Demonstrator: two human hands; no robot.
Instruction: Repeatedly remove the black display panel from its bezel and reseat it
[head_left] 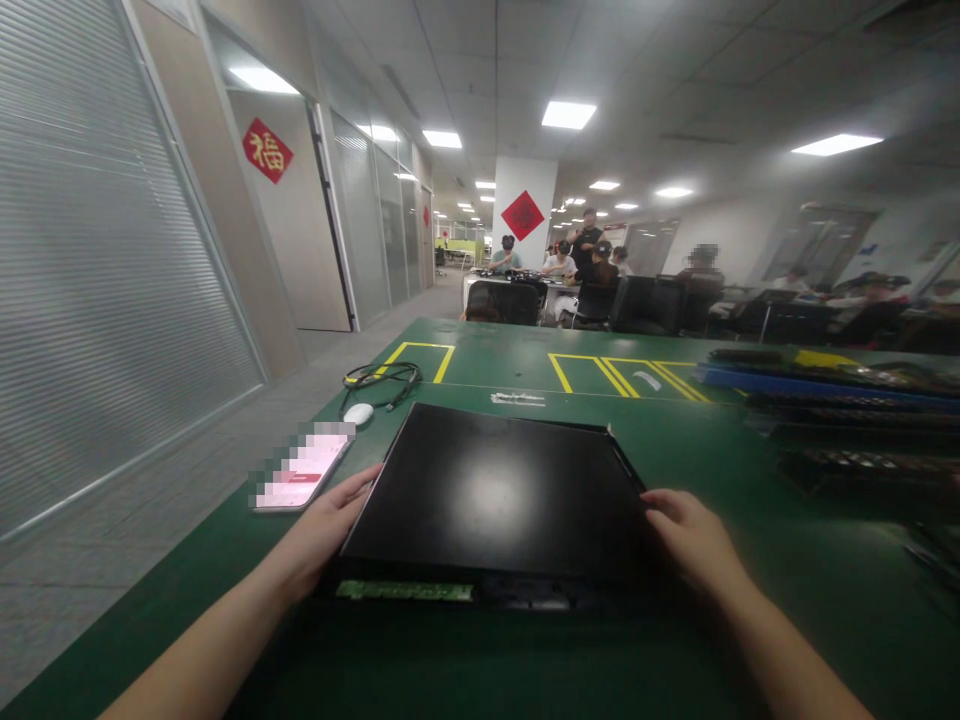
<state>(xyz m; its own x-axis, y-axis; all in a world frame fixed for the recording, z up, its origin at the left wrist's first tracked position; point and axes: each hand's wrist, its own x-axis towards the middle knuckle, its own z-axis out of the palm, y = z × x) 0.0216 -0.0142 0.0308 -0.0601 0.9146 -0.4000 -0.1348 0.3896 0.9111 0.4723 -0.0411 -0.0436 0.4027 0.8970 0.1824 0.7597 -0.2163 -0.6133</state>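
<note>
I have a flat black panel (487, 490) squarely in front of me, low in the middle of the view over the green table (480, 360); whether it rests there or is lifted a little, I cannot tell. Its dark face is turned up and throws back a pale patch of light, and a green strip (405, 591) shows along its near edge. Both hands have hold of it, one to each side: the left hand (319, 535) lies against the left edge with its fingers closed in on it, though I cannot see how far they reach beneath, while the right hand (694, 535) pinches the right edge between thumb and fingers. Just beyond the left hand I see a phone (304, 475) with a lit, partly blurred screen, then a white rounded object (358, 414) and a looped black cable (411, 382). Past the panel's far edge are a white strip (517, 399) and yellow tape lines (445, 365). To my right, dark parts (840, 415) lie in rows — too smeared for me to make out — beside something long and blue (750, 378). Farther off, people (506, 258) sit near black chairs (501, 302).
</note>
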